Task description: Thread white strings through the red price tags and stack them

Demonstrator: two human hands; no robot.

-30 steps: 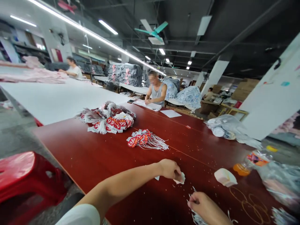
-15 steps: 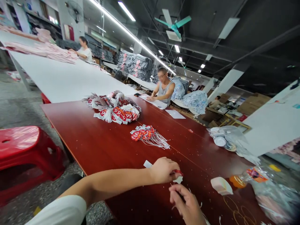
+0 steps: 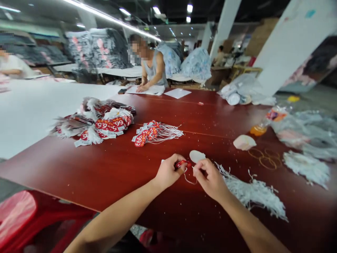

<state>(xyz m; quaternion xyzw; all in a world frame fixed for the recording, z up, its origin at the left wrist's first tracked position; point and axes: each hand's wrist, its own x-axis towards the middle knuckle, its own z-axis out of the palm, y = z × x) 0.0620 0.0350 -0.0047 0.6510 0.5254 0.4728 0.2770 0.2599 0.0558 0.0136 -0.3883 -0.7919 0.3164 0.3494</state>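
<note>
The left hand (image 3: pixel 168 172) pinches a small red tag (image 3: pixel 182 163) between thumb and fingers, low over the dark red table (image 3: pixel 105 168). The right hand (image 3: pixel 210 177) is closed on a thin white string (image 3: pixel 190 181), which loops down between the 2 hands just under the tag. Touching the table just beyond the fingertips lies a pale oval tag (image 3: pixel 197 156). A heap of white strings (image 3: pixel 252 193) spreads out to the right of the right hand. Farther up the table sits a small bunch of red tags printed 99 (image 3: pixel 151 133), with a bigger pile of tags (image 3: pixel 94 121) to its left. On the right side are a pale pink lump (image 3: pixel 244 142), some rubber bands (image 3: pixel 264 158) and an orange-capped bottle (image 3: pixel 265 123). At the far end a person in a grey sleeveless top (image 3: pixel 154 70) leans over white sheets (image 3: pixel 177 93).
</note>
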